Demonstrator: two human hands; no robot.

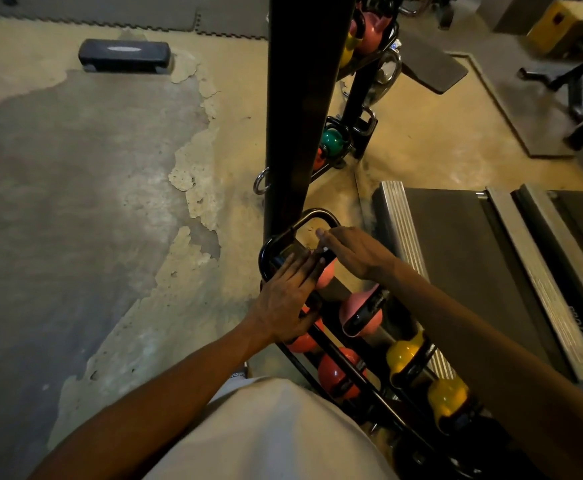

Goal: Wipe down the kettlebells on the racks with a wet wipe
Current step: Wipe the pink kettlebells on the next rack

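A dark step platform [124, 55] lies far left on the worn, patchy floor [75, 202]. Treadmill decks [463, 258] with ribbed metal side rails fill the right, and a yellow box [556, 26] stands far right.

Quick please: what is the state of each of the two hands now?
Left hand: open, fingers straight, resting on the pink kettlebell at the rack's end.
Right hand: open, fingers straight; no wipe visible.

A black tube rack [321, 216] carries the kettlebells: a pink one [326, 275] right under the hands, another pink [359, 315] just nearer, two yellow [402, 355] beyond it, and red ones [338, 372] on the lower rail.
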